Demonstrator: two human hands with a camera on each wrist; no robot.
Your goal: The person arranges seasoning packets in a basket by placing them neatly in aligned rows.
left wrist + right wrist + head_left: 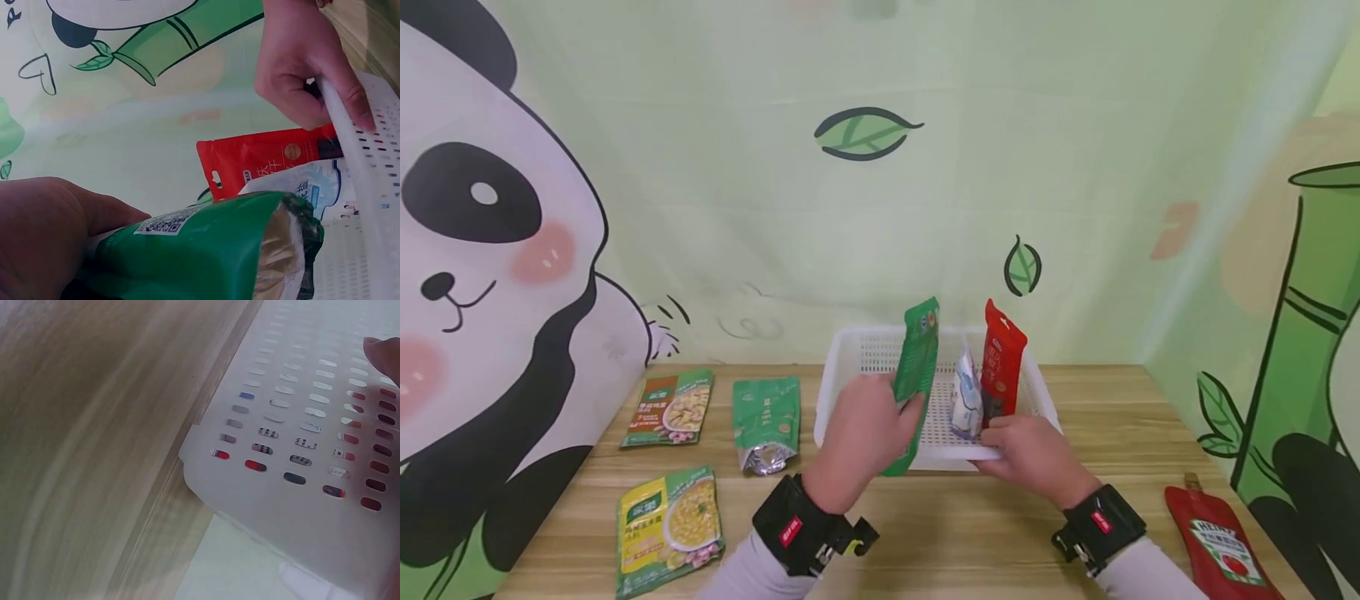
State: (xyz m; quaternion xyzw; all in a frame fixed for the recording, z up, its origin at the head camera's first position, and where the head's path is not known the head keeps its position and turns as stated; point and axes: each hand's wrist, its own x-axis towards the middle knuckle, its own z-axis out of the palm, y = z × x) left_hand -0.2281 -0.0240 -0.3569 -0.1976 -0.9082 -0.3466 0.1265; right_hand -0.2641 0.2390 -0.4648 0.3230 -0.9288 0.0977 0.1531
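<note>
My left hand [868,433] grips a green packet [917,350] held upright over the front of the white perforated basket [838,367]. In the left wrist view the packet [194,250] shows a QR label and a foil-coloured bottom. My right hand [1033,454] pinches the basket's front rim, thumb outside the wall and fingers curled over it. Inside the basket, a red packet [1002,362] and a white-and-blue packet [966,396] stand on end side by side at the right. Through the basket wall [281,487] in the right wrist view, bits of red show in the slots.
Left of the basket lie a green pouch [767,421] with a silver bottom, a brown-and-green soup packet [670,407] and a yellow-and-green soup packet [668,529]. A red ketchup pouch [1221,542] lies at the right front. Behind the wooden table [1097,417] hangs a printed backdrop [737,167].
</note>
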